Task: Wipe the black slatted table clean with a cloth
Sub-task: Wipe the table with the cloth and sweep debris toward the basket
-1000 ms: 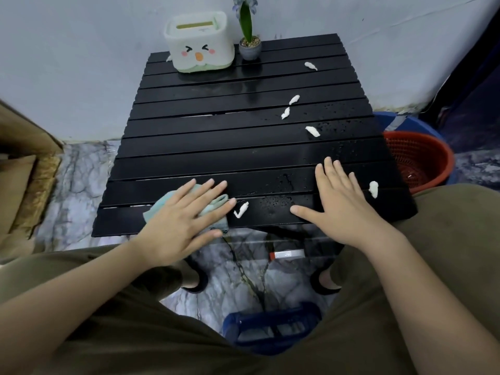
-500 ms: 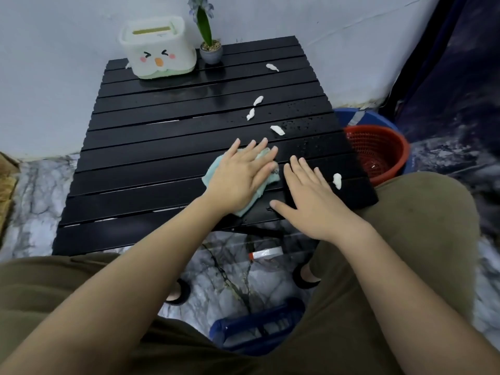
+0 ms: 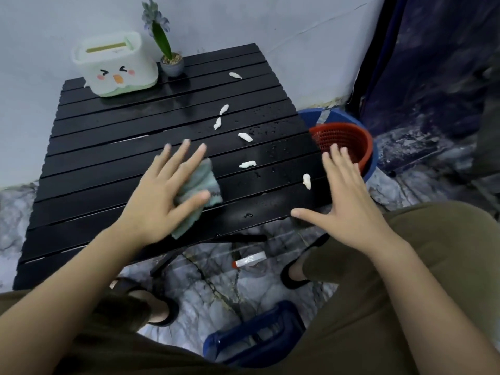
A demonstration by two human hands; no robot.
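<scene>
The black slatted table (image 3: 108, 155) fills the middle of the view, wet with droplets on its right half. My left hand (image 3: 162, 193) lies flat with spread fingers on a pale green cloth (image 3: 201, 185), pressing it onto the near slats. Several white scraps lie on the right side, among them one (image 3: 247, 164) just right of the cloth and one (image 3: 306, 181) near the table's right edge. My right hand (image 3: 343, 201) hovers open over the near right corner, fingers apart, holding nothing.
A white tissue box with a cartoon face (image 3: 115, 67) and a small potted plant (image 3: 167, 54) stand at the table's far left. A red basket (image 3: 346, 143) inside a blue tub sits on the floor at right. A blue stool (image 3: 257, 334) stands between my knees.
My left hand slid the cloth rightward along the near slats, then drew back a little. My right hand shifted right to the table's corner. A white scrap now lies right of the cloth.
</scene>
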